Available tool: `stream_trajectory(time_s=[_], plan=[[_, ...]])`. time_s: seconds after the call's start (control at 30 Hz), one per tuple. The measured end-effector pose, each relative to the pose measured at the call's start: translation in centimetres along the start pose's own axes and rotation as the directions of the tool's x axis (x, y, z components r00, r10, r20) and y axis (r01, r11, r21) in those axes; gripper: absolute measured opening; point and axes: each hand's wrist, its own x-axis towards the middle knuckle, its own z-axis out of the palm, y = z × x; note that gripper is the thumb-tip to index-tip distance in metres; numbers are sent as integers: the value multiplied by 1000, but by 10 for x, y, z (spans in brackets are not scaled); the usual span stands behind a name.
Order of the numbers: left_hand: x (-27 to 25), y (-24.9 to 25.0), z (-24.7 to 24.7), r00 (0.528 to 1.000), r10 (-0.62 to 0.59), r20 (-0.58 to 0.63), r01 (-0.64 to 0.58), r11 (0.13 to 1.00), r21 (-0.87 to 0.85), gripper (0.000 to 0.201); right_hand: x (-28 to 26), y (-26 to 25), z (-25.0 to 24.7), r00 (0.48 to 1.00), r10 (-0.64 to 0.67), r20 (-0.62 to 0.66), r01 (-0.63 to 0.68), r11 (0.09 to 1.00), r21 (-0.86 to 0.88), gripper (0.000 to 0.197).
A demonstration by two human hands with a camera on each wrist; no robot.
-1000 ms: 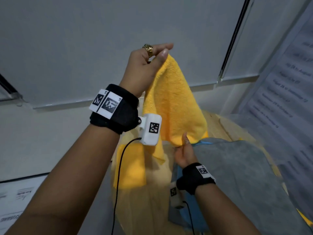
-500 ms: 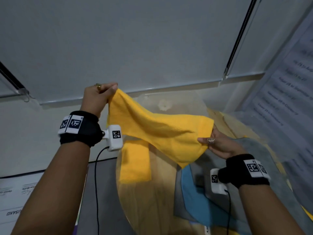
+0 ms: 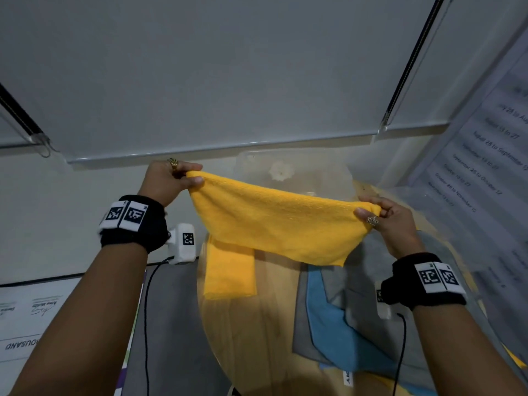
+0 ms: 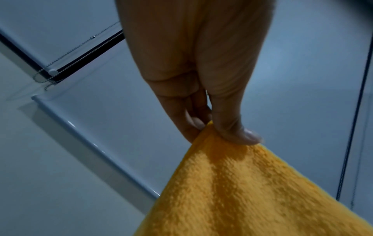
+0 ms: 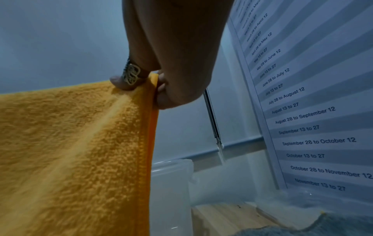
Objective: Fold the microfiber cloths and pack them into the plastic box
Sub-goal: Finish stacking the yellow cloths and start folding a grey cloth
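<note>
Honestly, both your hands, left hand (image 3: 168, 181) and right hand (image 3: 388, 221), pinch the yellow cloth (image 3: 280, 224) by its corners; pull it taut, level the edge, then fold on the bench (image 3: 257, 338).

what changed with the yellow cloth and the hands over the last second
The left hand, raised high a second ago, came down and out to the left, pinching its corner throughout. The right hand rose from the cloth's lower edge and swung right, now pinching the opposite corner, so the yellow cloth is stretched wide between them. The folded yellow cloth and the blue and grey cloths stayed on the table.
</note>
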Motion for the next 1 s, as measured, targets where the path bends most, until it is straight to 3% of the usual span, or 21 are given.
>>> stream_trajectory(time_s=[0.13, 0.17, 0.23, 0.37, 0.43, 0.53, 0.57, 0.63, 0.67, 0.73, 0.8, 0.9, 1.0], plan=[[-1, -1, -5, 998, 51, -26, -48, 993, 112, 32, 2, 1, -4, 1000, 1, -17, -1, 1000, -2, 68], [-2, -2, -6, 998, 65, -27, -60, 987, 149, 30, 2, 1, -4, 1000, 2, -23, -2, 1000, -13, 57], [-3, -4, -9, 995, 91, -26, -84, 974, 211, 25, 1, -2, -1, 1000, -3, -21, 2, 1000, -22, 15], [-3, -10, -12, 995, 101, -15, -91, 940, 330, 21, 7, 7, -2, 999, -9, -54, 2, 992, -124, 31], [-1, -12, -9, 997, 71, -13, -59, 902, 427, 22, 12, 8, 1, 999, -20, -33, 11, 966, -257, 21], [5, -5, 5, 998, 8, -55, 27, 799, 600, 28, 25, 10, 10, 992, -121, 27, 115, 816, -567, 3], [8, -1, 11, 995, 17, -97, 44, 805, 592, 30, 32, 5, 11, 987, -159, 24, 139, 766, -628, 7], [15, 10, 18, 977, 68, -203, 27, 901, 433, 31, 41, -14, 11, 973, -226, -41, 140, 726, -674, 10], [15, 15, 19, 963, 97, -250, -15, 950, 311, 29, 42, -26, 7, 969, -230, -84, 129, 772, -623, 5], [2, 20, 16, 955, 120, -272, -88, 988, 126, 23, 34, -45, 1, 978, -157, -140, 88, 910, -405, 16], [-26, 12, 17, 966, 111, -233, -109, 994, 19, 21, 18, -44, -5, 992, 5, -129, -27, 985, -168, 23], [-82, -21, 30, 979, -66, -195, 20, 973, -230, 22, -20, -6, -16, 962, 259, -89, -252, 964, 86, 19], [-140, -66, 50, 950, -274, -152, 235, 944, -233, 12, -59, 56, -30, 895, 419, -153, -412, 908, 77, 11]])
